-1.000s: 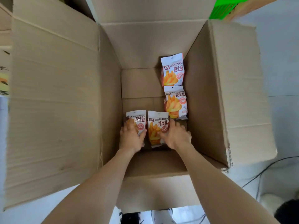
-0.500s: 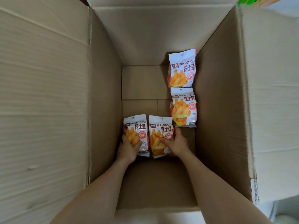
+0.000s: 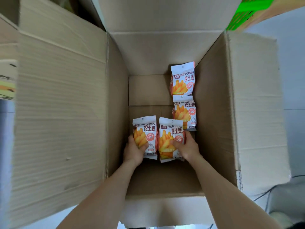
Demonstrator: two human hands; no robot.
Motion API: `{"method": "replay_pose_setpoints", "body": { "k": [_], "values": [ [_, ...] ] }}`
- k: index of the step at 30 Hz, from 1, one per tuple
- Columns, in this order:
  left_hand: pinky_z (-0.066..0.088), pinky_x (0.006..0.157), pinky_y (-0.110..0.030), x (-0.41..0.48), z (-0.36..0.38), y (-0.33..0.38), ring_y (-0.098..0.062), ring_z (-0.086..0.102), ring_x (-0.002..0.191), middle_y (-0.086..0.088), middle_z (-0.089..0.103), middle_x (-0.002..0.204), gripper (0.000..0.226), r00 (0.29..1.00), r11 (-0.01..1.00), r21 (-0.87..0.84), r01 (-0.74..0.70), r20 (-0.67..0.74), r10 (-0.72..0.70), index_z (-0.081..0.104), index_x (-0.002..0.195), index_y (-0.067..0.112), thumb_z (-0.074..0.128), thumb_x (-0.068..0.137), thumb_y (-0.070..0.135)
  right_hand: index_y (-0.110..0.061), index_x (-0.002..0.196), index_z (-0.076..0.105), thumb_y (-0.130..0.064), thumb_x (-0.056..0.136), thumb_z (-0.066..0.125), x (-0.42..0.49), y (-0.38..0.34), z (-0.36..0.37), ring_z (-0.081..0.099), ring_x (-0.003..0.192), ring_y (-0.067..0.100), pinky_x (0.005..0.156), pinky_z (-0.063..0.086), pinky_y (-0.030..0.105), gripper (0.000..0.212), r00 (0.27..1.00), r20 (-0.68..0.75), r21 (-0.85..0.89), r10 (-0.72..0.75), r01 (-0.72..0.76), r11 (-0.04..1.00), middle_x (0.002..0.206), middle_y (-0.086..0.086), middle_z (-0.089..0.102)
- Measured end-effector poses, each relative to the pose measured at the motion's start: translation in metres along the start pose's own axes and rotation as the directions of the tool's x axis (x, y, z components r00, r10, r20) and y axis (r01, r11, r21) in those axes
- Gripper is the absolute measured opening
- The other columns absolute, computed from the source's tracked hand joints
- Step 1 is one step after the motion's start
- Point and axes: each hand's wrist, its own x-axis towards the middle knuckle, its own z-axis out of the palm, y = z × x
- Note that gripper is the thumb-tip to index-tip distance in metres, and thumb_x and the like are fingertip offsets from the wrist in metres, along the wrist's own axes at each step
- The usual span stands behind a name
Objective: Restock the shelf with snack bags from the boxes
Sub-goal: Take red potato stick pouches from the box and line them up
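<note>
Two snack bags sit side by side low in the cardboard box [image 3: 214,113]: the left hand [image 3: 134,150] wraps the left bag [image 3: 145,133], the right hand [image 3: 187,147] clamps the right bag [image 3: 168,138], fingers curled around each. Two more bags [image 3: 183,80] lie against the box's right wall, flaps open.

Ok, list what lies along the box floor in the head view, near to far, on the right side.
right hand → held bag → middle bag → far bag → far box wall
</note>
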Motion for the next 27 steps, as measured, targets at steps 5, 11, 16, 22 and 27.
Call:
{"method": "replay_pose_setpoints", "body": {
  "k": [5, 11, 16, 22, 27],
  "values": [
    [0.050, 0.094, -0.039, -0.051, -0.021, 0.029, -0.026, 0.057, 0.117, -0.003, 0.056, 0.132, 0.063, 0.999, 0.999, -0.024, -0.036, 0.009, 0.036, 0.034, 0.137, 0.022, 0.068, 0.086, 0.036, -0.029, 0.134, 0.047, -0.045, 0.074, 0.078, -0.046, -0.022, -0.035, 0.061, 0.111, 0.023, 0.097, 0.050, 0.044, 0.069, 0.995, -0.090, -0.038, -0.043, 0.040, 0.998, 0.119, -0.003, 0.065],
    [0.047, 0.082, -0.029, -0.123, -0.064, 0.073, -0.024, 0.061, 0.110, -0.001, 0.060, 0.125, 0.058, 0.989, 0.990, -0.020, -0.142, 0.040, 0.143, 0.036, 0.135, 0.019, 0.067, 0.088, 0.034, -0.030, 0.116, 0.052, -0.040, 0.073, 0.081, -0.126, -0.061, -0.080, 0.066, 0.095, 0.017, 0.085, 0.056, 0.039, 0.053, 0.974, -0.175, 0.016, -0.141, 0.146, 0.989, 0.104, -0.008, 0.068],
    [0.053, 0.086, -0.040, -0.184, -0.111, 0.108, -0.020, 0.064, 0.103, 0.002, 0.061, 0.121, 0.058, 0.965, 0.967, 0.000, -0.255, 0.057, 0.254, 0.038, 0.123, 0.028, 0.065, 0.079, 0.054, -0.031, 0.114, 0.054, -0.036, 0.074, 0.081, -0.206, -0.100, -0.111, 0.064, 0.088, 0.009, 0.076, 0.053, 0.028, 0.048, 0.936, -0.276, 0.050, -0.218, 0.240, 0.969, 0.099, -0.012, 0.067],
    [0.051, 0.075, -0.018, -0.258, -0.177, 0.147, -0.006, 0.062, 0.099, 0.016, 0.058, 0.113, 0.046, 0.895, 0.895, 0.020, -0.446, 0.038, 0.445, 0.042, 0.125, 0.030, 0.064, 0.088, 0.044, -0.037, 0.112, 0.051, -0.042, 0.076, 0.078, -0.289, -0.152, -0.137, 0.063, 0.082, 0.001, 0.067, 0.052, 0.021, 0.046, 0.882, -0.343, 0.052, -0.324, 0.362, 0.931, 0.093, -0.023, 0.062],
    [0.058, 0.081, -0.031, -0.322, -0.229, 0.162, -0.006, 0.065, 0.101, 0.016, 0.060, 0.119, 0.053, 0.838, 0.839, -0.026, -0.544, -0.069, 0.541, 0.037, 0.131, 0.039, 0.065, 0.086, 0.047, -0.031, 0.115, 0.054, -0.038, 0.078, 0.078, -0.358, -0.199, -0.151, 0.064, 0.081, 0.001, 0.058, 0.047, 0.015, 0.045, 0.840, -0.344, 0.038, -0.420, 0.459, 0.887, 0.096, -0.013, 0.066]
  ]
}}
